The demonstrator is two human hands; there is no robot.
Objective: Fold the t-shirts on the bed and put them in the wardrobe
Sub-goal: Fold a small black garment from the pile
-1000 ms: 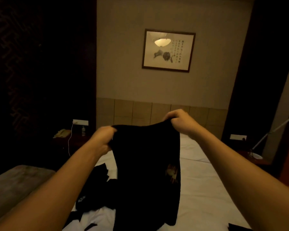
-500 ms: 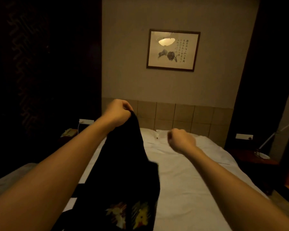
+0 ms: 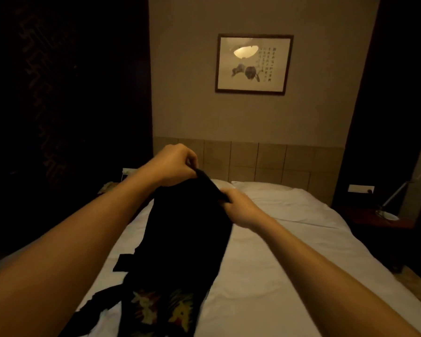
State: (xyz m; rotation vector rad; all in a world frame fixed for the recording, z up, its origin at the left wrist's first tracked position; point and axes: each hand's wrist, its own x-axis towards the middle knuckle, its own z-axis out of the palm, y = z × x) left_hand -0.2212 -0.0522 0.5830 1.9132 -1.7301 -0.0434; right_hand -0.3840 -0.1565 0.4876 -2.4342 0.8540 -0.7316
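Black cotton-like fabric is pinched between thumb and curled fingers of the person's left hand [image 3: 174,165], which grips the top edge of a black t-shirt [image 3: 187,229] and holds it up over the bed [image 3: 289,251]; the right hand [image 3: 241,207], lower and just to the right, grasps the same upper edge with fingers curled round a bunched fold, so both hands hold the garment and neither is loose. Both forearms are bare and reach forward from the lower corners of the view. Shirt hangs down from the two grips toward the viewer, its lower part draped onto the white sheet, where a multicoloured print [image 3: 163,310] in yellow, red and pale tones shows near the bottom edge. More dark clothing [image 3: 100,305] lies on the sheet at lower left, touching or overlapping the held shirt; whether it is one piece or several cannot be told in this light. White pillow [image 3: 260,187] lies at the head of the bed, against a padded tan headboard [image 3: 265,161]. Above it, on the beige wall, hangs a dark-framed picture [image 3: 253,64] with ink painting and calligraphy, a lamp reflected in its glass. Right of the bed: a wall switch plate [image 3: 361,189] and a desk lamp [image 3: 387,212] with a slanted arm on a dark side table. Left side of the room is very dark; a pale outlet [image 3: 129,171] is just visible there
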